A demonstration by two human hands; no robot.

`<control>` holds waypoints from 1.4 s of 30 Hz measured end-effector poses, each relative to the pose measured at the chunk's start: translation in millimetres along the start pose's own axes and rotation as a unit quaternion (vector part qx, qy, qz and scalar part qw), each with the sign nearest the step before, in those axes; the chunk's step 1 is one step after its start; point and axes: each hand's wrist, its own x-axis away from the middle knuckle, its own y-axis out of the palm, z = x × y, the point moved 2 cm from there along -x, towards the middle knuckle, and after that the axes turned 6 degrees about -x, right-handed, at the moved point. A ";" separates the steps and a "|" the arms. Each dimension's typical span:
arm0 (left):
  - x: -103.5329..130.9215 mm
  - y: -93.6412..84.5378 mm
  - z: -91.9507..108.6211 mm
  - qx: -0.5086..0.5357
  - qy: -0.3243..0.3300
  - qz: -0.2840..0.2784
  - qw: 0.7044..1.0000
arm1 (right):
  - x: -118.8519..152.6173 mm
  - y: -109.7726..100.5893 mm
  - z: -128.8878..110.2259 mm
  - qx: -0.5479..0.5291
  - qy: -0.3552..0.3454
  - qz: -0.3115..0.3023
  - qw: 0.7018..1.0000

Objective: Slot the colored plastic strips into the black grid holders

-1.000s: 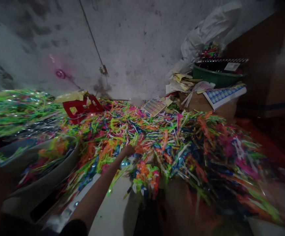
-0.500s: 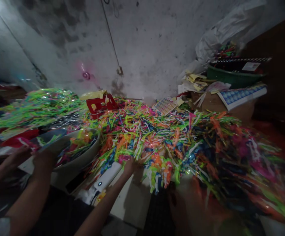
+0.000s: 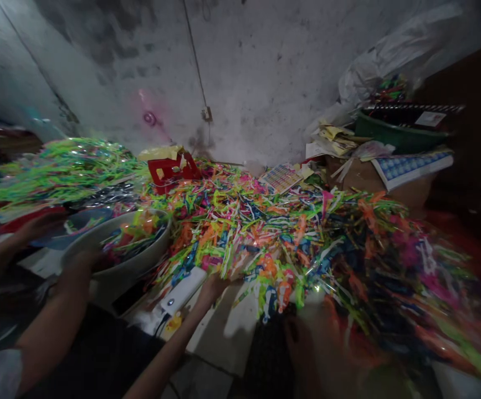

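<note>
My left hand (image 3: 214,287) reaches in from the bottom and is at the near edge of a heap of small, bright plastic pieces (image 3: 261,213). Its fingers are drawn together against the pieces, and what they hold is too dark to make out. A green and white piece (image 3: 226,257) rises right by its fingertips. My right hand (image 3: 296,335) is a dark blur low in the picture, below a cluster of orange, blue and green pieces (image 3: 274,285). Its fingers cannot be told apart.
A co-worker's arms (image 3: 53,327) are at the left, by a pale basin (image 3: 72,249) of pieces and a blue basin (image 3: 49,239). A white device (image 3: 184,289) lies beside my left forearm. Farther back are a red holder (image 3: 169,174), a cardboard box (image 3: 351,176) and a green basket (image 3: 402,136).
The view has shifted slightly. My left hand has moved a little left and down along the heap's edge. The co-worker's far hand has lifted off a pink piece.
</note>
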 end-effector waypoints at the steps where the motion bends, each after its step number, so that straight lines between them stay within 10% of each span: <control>1: 12.0 -3.5 -4.4 0.013 0.002 -0.006 1.000 | -0.4 -0.2 -0.6 0.005 -0.002 0.000 1.000; 10: 133.7 -35.1 -43.5 0.249 -0.070 -0.102 0.961 | 21.3 -5.8 -29.5 0.089 -0.210 -0.004 0.974; 16: 198.1 -13.9 -22.2 0.427 -0.170 -0.234 0.857 | 34.7 17.4 -100.3 0.093 -0.389 -0.139 0.906; 20: 223.5 -7.1 -7.9 0.456 -0.164 -0.247 0.839 | 24.9 16.3 -129.6 0.062 -0.435 -0.150 0.886; 31: 210.5 -3.1 -22.4 0.459 -0.111 0.015 0.881 | 53.7 20.6 -149.0 -0.101 -0.064 -0.143 0.982; 39: 198.7 20.6 -4.6 0.539 -0.116 0.016 0.834 | 91.7 48.5 -155.5 -0.078 -0.155 -0.194 0.966; 42: 175.6 19.1 -11.8 0.487 -0.102 0.039 0.866 | 94.0 45.0 -145.5 -0.042 -0.162 -0.198 0.966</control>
